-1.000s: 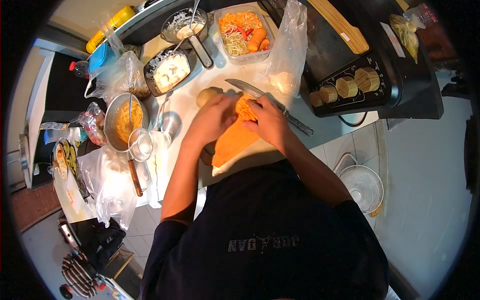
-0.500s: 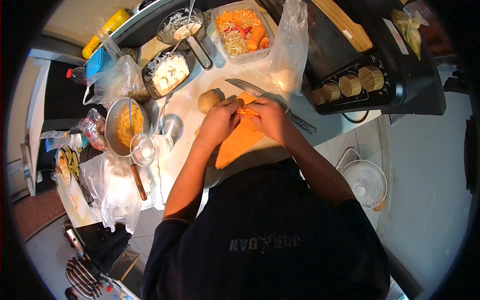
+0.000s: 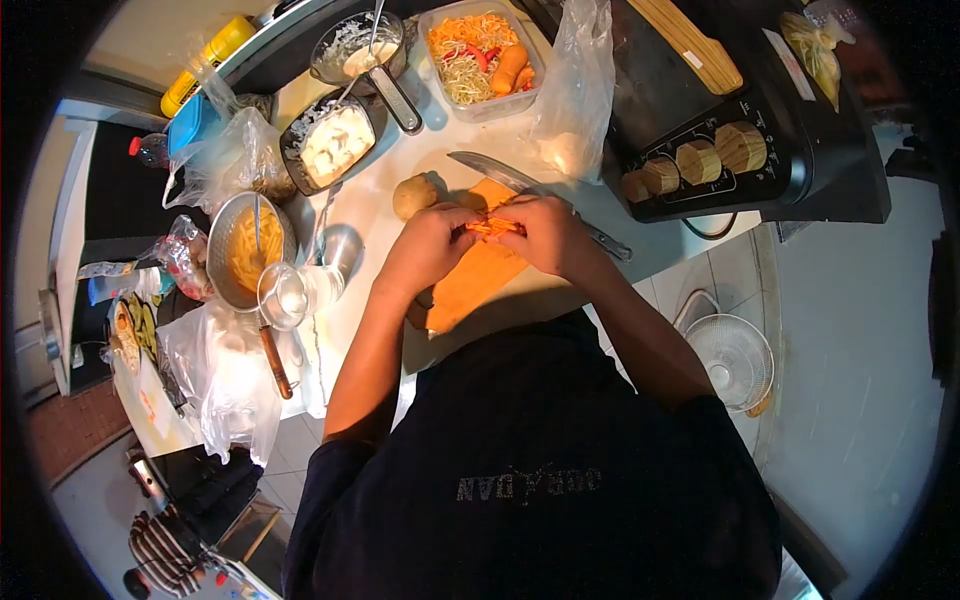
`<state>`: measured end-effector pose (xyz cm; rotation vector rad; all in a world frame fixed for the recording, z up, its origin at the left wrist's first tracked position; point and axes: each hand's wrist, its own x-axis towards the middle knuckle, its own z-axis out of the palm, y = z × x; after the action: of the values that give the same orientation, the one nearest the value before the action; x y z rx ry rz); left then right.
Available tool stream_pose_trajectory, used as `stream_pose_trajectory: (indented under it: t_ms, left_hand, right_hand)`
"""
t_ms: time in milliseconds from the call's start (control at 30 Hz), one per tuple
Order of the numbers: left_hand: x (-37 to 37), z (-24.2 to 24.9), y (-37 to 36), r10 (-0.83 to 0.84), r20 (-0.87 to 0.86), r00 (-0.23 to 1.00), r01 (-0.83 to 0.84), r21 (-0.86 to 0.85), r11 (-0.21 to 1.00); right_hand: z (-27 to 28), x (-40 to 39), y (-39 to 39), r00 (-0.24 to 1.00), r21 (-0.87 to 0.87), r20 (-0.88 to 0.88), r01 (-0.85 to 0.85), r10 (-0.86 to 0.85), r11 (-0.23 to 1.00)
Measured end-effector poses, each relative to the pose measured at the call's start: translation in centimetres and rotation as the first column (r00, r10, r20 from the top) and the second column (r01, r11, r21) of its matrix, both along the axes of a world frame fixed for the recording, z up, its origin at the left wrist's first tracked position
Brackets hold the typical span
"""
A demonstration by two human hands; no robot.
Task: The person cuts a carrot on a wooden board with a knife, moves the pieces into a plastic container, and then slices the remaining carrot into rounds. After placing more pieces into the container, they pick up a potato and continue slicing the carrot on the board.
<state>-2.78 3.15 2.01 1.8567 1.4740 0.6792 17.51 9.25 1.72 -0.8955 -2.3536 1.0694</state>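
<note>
Thin carrot strips [image 3: 494, 229] lie bunched over a wooden cutting board [image 3: 470, 292]. My left hand [image 3: 428, 246] closes on the left end of the bunch with thumb and fingers. From the other side, my right hand [image 3: 548, 236] pinches its right end, so the two hands almost meet. A large knife [image 3: 492, 170] rests behind the hands; its blade points to the back left and its handle passes behind my right wrist. Touching distance from my left fingers, a round brown potato [image 3: 414, 198] sits at the board's back left.
A clear tub [image 3: 488, 112] of shredded vegetables stands at the back, near two pans with white contents. On the left are a pot [image 3: 232, 290] of yellow strips, a glass [image 3: 288, 298] and plastic bags. A black cooktop [image 3: 780, 195] with wooden knobs is at right.
Both hands stay on the carrot strips with only slight finger and wrist movement. The whole view has shifted a little.
</note>
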Motion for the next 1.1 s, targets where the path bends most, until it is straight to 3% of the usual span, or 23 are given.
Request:
stream_pose_trajectory:
  t_ms: [267,333,400,533,667,767,1033,1100]
  left_hand:
    - [0.0,1.0,-0.1,0.046,-0.027,0.999,-0.047,-0.046,0.998]
    - [0.0,1.8,0.0,0.041,-0.055,0.998,-0.045,-0.079,0.996]
    - [0.0,2.1,-0.1,0.062,0.029,0.998,-0.058,-0.130,0.990]
    - [-0.3,2.1,0.0,0.034,0.054,0.998,-0.031,-0.070,0.997]
    - [-0.3,3.4,-0.1,0.022,0.044,0.999,-0.017,-0.129,0.992]
    - [-0.7,3.4,-0.1,0.006,0.068,0.998,0.003,-0.125,0.992]
    - [-1.3,4.4,1.2,0.043,0.146,0.988,-0.011,-0.212,0.977]
    - [-1.5,4.8,2.3,0.048,0.188,0.981,-0.036,-0.069,0.997]
  right_hand:
    - [0.5,-0.2,-0.1,1.000,0.046,-0.002,0.027,-0.027,0.999]
    - [0.8,-0.1,0.0,1.000,-0.017,-0.018,0.010,-0.011,1.000]
    - [1.0,0.0,-0.1,1.000,-0.023,-0.013,0.019,-0.020,1.000]
    - [1.5,0.1,0.1,0.999,0.001,0.044,-0.026,0.026,1.000]
    - [1.5,0.1,0.1,1.000,0.007,0.003,-0.024,0.024,1.000]
    - [2.2,0.2,0.1,0.997,-0.046,0.069,-0.024,0.027,0.999]
    - [2.9,0.0,1.2,0.999,-0.354,-0.006,0.035,-0.040,0.935]
    - [2.2,-0.3,3.1,0.998,-0.387,-0.036,0.029,-0.047,0.922]
